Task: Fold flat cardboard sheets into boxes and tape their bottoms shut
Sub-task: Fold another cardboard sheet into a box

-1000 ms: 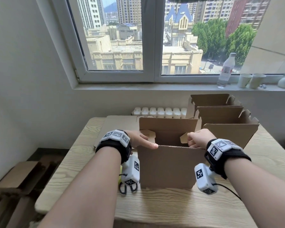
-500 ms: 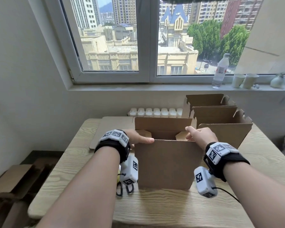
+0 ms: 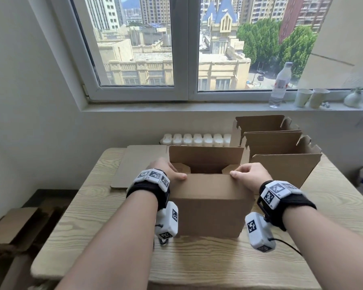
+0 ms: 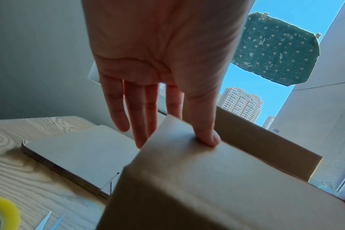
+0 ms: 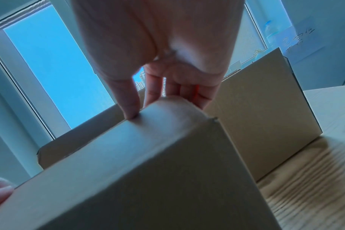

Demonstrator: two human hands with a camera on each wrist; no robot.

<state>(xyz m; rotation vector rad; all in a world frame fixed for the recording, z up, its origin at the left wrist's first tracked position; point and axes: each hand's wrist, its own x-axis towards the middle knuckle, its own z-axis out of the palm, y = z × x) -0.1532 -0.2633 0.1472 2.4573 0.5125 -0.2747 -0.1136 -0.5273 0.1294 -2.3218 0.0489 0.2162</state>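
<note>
A brown cardboard box point(image 3: 208, 210) stands on the wooden table point(image 3: 197, 264), its open end up. Both side flaps are folded inward and the far flap stands upright. The near flap leans inward over them. My left hand point(image 3: 166, 170) is at the box's near left corner: its thumb point(image 4: 208, 137) presses the flap's edge and its straight fingers point(image 4: 136, 118) reach past the left side. My right hand point(image 3: 247, 174) holds the near right corner, with the thumb point(image 5: 131, 109) on the flap's edge and the fingers point(image 5: 179, 88) curled behind it.
A stack of flat cardboard sheets point(image 3: 143, 164) lies at the back left of the table. Several folded boxes point(image 3: 281, 164) stand at the back right. A yellow tape roll point(image 4: 2, 213) and scissors point(image 4: 47, 221) lie left of the box. More cardboard point(image 3: 13, 225) lies on the floor.
My right hand has come off the right side flap and onto the near flap's right corner. The left thumb now lies along the flap's edge. The near flap leans further inward.
</note>
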